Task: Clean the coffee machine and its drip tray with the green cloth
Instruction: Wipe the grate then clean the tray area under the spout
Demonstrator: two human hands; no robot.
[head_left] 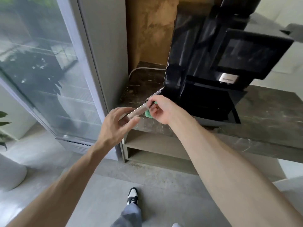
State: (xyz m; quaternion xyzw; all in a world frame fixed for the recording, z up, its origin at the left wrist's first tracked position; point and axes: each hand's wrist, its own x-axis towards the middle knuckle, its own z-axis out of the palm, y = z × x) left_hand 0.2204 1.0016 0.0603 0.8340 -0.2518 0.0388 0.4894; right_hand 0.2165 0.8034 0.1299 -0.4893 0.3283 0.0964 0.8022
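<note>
At the counter (262, 115) edge, your left hand (114, 125) grips one end of the drip tray (139, 110); your right hand (164, 110) pinches the green cloth (148, 114) against it.

Daylight reflecting off a glass-door fridge (49, 71) standing at the marble counter's (262, 115) left edge; grey tiled floor (155, 185) lying below.

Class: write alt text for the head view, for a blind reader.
The left hand holds a flat metal plate over a dark counter while the right hand presses a green cloth to it, beside a black coffee machine.
</note>
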